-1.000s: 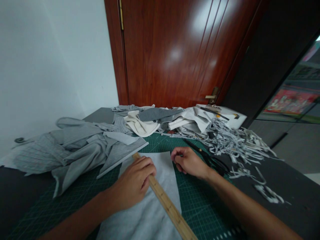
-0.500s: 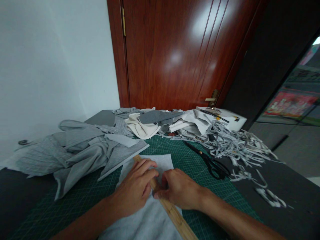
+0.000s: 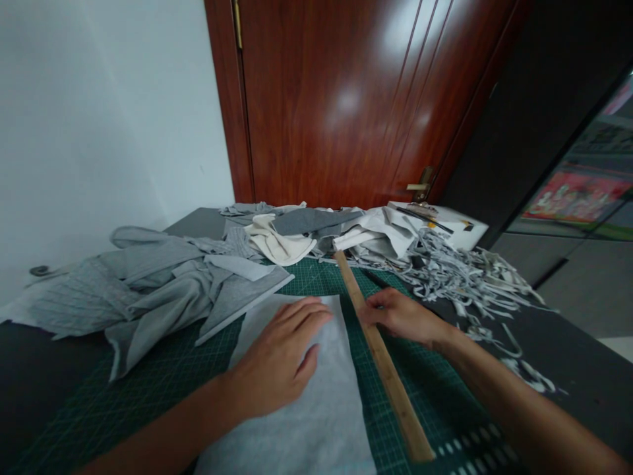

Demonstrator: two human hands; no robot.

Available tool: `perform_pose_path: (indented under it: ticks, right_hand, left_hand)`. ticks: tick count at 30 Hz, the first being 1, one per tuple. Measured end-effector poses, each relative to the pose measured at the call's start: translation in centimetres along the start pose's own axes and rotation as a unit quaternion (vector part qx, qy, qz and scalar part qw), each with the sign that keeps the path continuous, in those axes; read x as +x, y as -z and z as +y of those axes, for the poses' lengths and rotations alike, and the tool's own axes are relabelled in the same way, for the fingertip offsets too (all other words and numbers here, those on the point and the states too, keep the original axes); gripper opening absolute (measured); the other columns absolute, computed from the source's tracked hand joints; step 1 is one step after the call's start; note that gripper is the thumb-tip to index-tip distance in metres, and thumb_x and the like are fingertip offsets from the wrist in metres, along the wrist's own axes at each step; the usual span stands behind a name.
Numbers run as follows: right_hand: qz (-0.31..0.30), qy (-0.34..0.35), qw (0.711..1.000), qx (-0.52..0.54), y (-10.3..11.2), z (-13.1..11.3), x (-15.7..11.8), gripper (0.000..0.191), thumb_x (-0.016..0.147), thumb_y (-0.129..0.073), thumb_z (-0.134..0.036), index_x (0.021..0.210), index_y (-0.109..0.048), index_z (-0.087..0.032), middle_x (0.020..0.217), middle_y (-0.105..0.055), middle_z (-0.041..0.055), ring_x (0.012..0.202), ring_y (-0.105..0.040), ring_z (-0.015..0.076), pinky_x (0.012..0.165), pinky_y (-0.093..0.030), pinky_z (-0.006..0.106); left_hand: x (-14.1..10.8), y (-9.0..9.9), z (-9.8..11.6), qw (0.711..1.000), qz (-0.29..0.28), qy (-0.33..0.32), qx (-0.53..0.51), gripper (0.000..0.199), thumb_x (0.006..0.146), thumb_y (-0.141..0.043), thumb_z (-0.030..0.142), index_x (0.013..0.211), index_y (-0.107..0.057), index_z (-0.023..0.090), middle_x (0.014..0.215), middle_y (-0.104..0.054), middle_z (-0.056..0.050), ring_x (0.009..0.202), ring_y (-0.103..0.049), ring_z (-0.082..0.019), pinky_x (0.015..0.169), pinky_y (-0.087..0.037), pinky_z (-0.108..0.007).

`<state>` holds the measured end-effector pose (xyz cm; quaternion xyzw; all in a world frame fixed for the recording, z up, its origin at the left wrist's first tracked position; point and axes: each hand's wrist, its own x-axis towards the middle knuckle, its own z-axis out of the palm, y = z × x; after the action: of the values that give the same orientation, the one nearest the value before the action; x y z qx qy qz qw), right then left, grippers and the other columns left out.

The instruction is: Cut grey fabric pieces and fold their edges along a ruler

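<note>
A light grey cloth (image 3: 316,409) lies on the green cutting mat (image 3: 306,282). My left hand (image 3: 281,356) is over the cloth's upper part, palm down, fingers extended and thumb apart, holding nothing. To the right of the cloth, my right hand (image 3: 398,316) pinches a long wooden strip (image 3: 390,379) between thumb and fingers. The strip slants from the cloth pile at the back toward the front right, beside the cloth's right edge. Black scissors (image 3: 374,278) lie partly hidden behind my right hand.
Crumpled grey cloth (image 3: 163,284) covers the left side. Cream and grey pieces (image 3: 281,244) pile up at the back. Thin cut strips (image 3: 459,274) heap at the right, before a white box (image 3: 465,227). A wooden door (image 3: 326,105) stands behind.
My right hand has moved right with the wooden strip, taking it off the cloth. My left hand has come off the strip and opened over the cloth. The scissors are now mostly covered.
</note>
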<state>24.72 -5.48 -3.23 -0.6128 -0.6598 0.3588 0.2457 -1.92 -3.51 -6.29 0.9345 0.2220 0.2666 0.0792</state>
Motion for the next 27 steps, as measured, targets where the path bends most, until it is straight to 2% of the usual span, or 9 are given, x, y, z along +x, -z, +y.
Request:
perform_pose_path:
  ticks: [3, 5, 10, 17, 20, 22, 25, 27]
  right_hand:
    - [0.019, -0.03, 0.998, 0.05, 0.5, 1.0, 0.0, 0.039, 0.087, -0.058, -0.054, 0.064, -0.049, -0.024, 0.051, -0.033, -0.0086, 0.044, -0.028, 0.0109, 0.042, -0.019, 0.027]
    - [0.021, -0.039, 0.996, 0.074, 0.1, 1.5, 0.0, 0.042, 0.085, -0.061, -0.059, 0.064, -0.049, -0.024, 0.05, -0.033, -0.0091, 0.043, -0.028, 0.0105, 0.041, -0.019, 0.026]
    - [-0.005, -0.047, 0.993, 0.106, -1.0, 1.3, 0.1, 0.046, 0.085, -0.066, -0.063, 0.066, -0.053, -0.023, 0.048, -0.035, -0.0097, 0.042, -0.027, 0.0094, 0.041, -0.018, 0.025]
    - [-0.123, -0.037, 0.977, 0.172, -2.7, -0.1, -0.9, 0.047, 0.082, -0.074, -0.063, 0.067, -0.055, -0.022, 0.045, -0.035, -0.0116, 0.041, -0.024, 0.0081, 0.039, -0.015, 0.024]
    - [-0.147, -0.036, 0.975, 0.165, -3.3, 0.0, -1.2, 0.046, 0.084, -0.075, -0.057, 0.064, -0.054, -0.022, 0.046, -0.035, -0.0116, 0.041, -0.024, 0.0076, 0.038, -0.014, 0.024]
    - [-0.163, -0.035, 0.972, 0.167, -3.5, 0.2, -1.1, 0.046, 0.085, -0.074, -0.055, 0.062, -0.051, -0.022, 0.045, -0.034, -0.0118, 0.041, -0.024, 0.0074, 0.038, -0.014, 0.024]
    - [-0.177, -0.042, 0.968, 0.174, -3.4, 0.4, -0.7, 0.045, 0.085, -0.074, -0.053, 0.063, -0.052, -0.022, 0.045, -0.033, -0.0124, 0.04, -0.023, 0.0073, 0.037, -0.013, 0.024]
    - [-0.176, -0.044, 0.967, 0.176, -3.4, 0.4, -0.5, 0.042, 0.086, -0.074, -0.051, 0.064, -0.053, -0.022, 0.045, -0.033, -0.0124, 0.041, -0.023, 0.0074, 0.037, -0.013, 0.024]
  left_hand:
    - [0.8, -0.7, -0.3, 0.988, -0.15, 0.028, 0.017, 0.06, 0.097, -0.062, 0.034, 0.154, -0.046, 0.019, 0.165, -0.044, -0.014, 0.156, -0.032, -0.035, 0.124, -0.028, -0.06]
    - [1.1, -1.0, -0.8, 0.98, -0.193, 0.048, 0.032, 0.066, 0.099, -0.059, 0.043, 0.159, -0.041, 0.022, 0.171, -0.033, -0.014, 0.159, -0.024, -0.036, 0.126, -0.022, -0.063]
    - [1.3, -1.1, -2.0, 0.975, -0.199, 0.082, 0.052, 0.071, 0.1, -0.057, 0.051, 0.163, -0.034, 0.027, 0.174, -0.023, -0.012, 0.161, -0.017, -0.034, 0.127, -0.013, -0.065]
    - [1.3, -1.4, -1.1, 0.967, -0.221, 0.108, 0.071, 0.075, 0.099, -0.057, 0.049, 0.163, -0.034, 0.017, 0.174, -0.014, -0.018, 0.162, -0.008, -0.035, 0.127, -0.007, -0.066]
    - [1.1, -1.9, -0.9, 0.969, -0.211, 0.11, 0.061, 0.074, 0.098, -0.056, 0.045, 0.162, -0.034, 0.014, 0.174, -0.018, -0.02, 0.162, -0.01, -0.035, 0.127, -0.007, -0.067]
    - [1.1, -2.2, -1.2, 0.976, -0.181, 0.118, 0.042, 0.071, 0.097, -0.056, 0.038, 0.16, -0.035, 0.013, 0.172, -0.026, -0.02, 0.161, -0.017, -0.034, 0.128, -0.013, -0.064]
    - [1.6, -2.6, -1.6, 0.986, -0.058, 0.157, -0.008, 0.061, 0.096, -0.051, 0.024, 0.156, -0.038, 0.015, 0.164, -0.044, -0.019, 0.154, -0.038, -0.03, 0.126, -0.03, -0.056]
    - [2.1, -2.9, -1.6, 0.982, 0.031, 0.179, -0.044, 0.056, 0.099, -0.046, 0.021, 0.153, -0.038, 0.018, 0.158, -0.052, -0.017, 0.147, -0.049, -0.028, 0.122, -0.04, -0.053]
